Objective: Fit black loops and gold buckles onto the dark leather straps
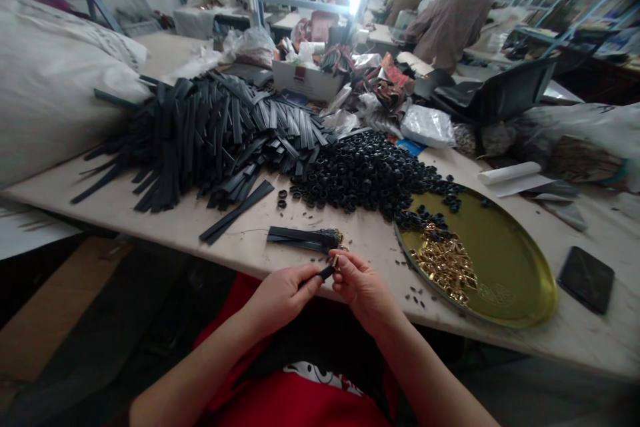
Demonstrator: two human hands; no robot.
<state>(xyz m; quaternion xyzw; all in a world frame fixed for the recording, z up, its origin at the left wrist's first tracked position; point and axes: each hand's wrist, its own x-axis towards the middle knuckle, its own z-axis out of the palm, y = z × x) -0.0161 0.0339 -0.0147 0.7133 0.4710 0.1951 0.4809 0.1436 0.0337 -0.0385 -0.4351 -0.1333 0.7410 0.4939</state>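
My left hand (285,293) is closed around a short black strap (326,273) at the table's front edge. The fingertips of my right hand (359,287) pinch a small gold buckle (336,260) at the strap's upper end. How the buckle sits on the strap is partly hidden by the fingers. Just beyond my hands lies a small stack of black straps (297,237) with gold pieces at its right end. To the right, a gold-coloured round tray (515,267) carries a heap of gold buckles (445,263) and some black loops.
A large pile of black straps (215,127) covers the table's left half, beside a mound of black loops (360,170). A dark phone (586,279) lies right of the tray. Behind stand a white box (305,82) and a black chair (500,93); a person (453,20) is farther back.
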